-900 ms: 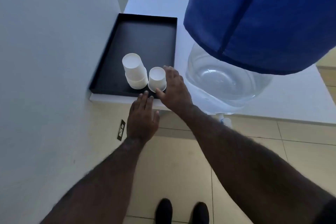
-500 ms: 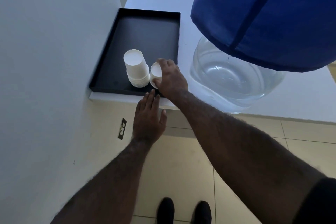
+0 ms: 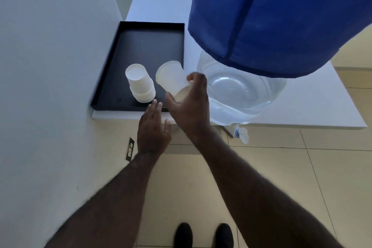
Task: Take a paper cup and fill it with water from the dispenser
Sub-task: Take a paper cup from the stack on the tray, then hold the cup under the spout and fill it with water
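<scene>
My right hand (image 3: 191, 104) grips a white paper cup (image 3: 171, 79) and holds it tilted above the front right corner of the black tray (image 3: 149, 46). A stack of upside-down white paper cups (image 3: 141, 85) stands on the tray just to its left. My left hand (image 3: 154, 129) hovers flat with fingers apart at the table's front edge, holding nothing. The water dispenser is a clear jug (image 3: 241, 90) under a blue cover (image 3: 271, 16), to the right of the cup. Its small tap (image 3: 241, 134) sticks out below the table edge.
The tray and jug sit on a white table (image 3: 302, 106) that butts against a white wall (image 3: 50, 66) on the left. A wall socket (image 3: 130, 149) is low on that wall. Beige floor tiles and my black shoes (image 3: 203, 234) are below.
My right hand closed around the single cup and lifted it off the tray, tilting it. My left hand stayed at the table edge.
</scene>
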Motion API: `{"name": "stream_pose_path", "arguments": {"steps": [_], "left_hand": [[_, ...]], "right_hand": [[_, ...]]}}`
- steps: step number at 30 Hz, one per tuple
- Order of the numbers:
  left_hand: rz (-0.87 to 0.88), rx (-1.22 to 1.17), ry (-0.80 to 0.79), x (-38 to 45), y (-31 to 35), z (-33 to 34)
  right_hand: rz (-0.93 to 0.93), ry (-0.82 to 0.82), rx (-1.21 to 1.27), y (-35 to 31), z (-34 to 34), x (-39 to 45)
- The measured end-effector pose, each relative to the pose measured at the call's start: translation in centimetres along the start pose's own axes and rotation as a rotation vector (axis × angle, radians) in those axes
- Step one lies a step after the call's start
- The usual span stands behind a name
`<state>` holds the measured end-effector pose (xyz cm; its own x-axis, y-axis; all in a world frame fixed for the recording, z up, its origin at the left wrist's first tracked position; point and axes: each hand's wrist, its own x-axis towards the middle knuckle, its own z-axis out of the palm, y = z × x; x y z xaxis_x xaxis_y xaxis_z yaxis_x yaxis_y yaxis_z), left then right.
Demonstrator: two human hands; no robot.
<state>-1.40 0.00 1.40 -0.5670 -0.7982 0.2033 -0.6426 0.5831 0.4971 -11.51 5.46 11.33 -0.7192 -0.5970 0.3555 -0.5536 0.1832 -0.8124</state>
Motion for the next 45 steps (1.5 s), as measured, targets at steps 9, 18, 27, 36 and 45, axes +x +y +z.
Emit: {"name": "stream_pose_path", "arguments": {"steps": [9, 18, 27, 36, 45], "left_hand": [[0.152, 0.021, 0.032, 0.0, 1.4, -1.4], [0.381, -0.027, -0.003, -0.5, 5.3, -0.1], [0.575, -0.069, -0.107, -1.9, 10.1, 2.2], [0.726, -0.024, -0.207, -3.1, 13.7, 5.0], [0.763, 0.027, -0.123, -3.1, 13.4, 6.4]], "right_hand": [[0.555, -0.055, 0.628, 3.4, -6.9, -8.8], [0.791, -0.31, 0.378, 10.3, -10.3, -15.1], [0.858, -0.173, 0.252, 17.5, -10.2, -16.1], [0.669, -0.017, 0.177, 20.8, -8.8, -13.0], [0.577, 0.019, 0.21, 22.0, -7.8, -12.1]]}}
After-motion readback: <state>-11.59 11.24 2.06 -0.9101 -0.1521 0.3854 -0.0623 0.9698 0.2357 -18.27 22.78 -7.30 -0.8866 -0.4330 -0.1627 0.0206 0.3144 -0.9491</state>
